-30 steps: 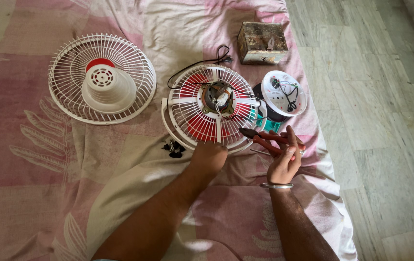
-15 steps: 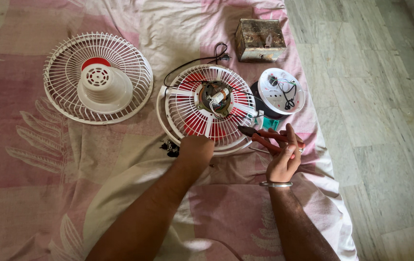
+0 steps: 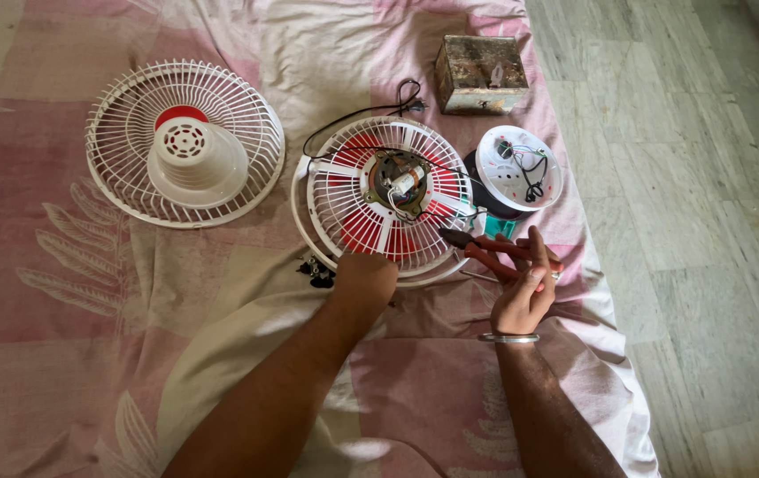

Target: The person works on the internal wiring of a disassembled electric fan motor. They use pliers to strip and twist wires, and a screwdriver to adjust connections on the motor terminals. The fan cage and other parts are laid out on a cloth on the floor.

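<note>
The left hand is closed on the near rim of the rear fan guard, steadying it with the exposed motor facing up. Left lies the detached front guard. The right hand grips red-handled pliers, tips towards the guard.

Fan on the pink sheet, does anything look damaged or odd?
Yes. The white wire fan guard with red blades lies flat with its motor bare and loose wires trailing. Its white domed motor cover sits apart in the other white wire guard. The rusty metal box looks corroded.
</note>
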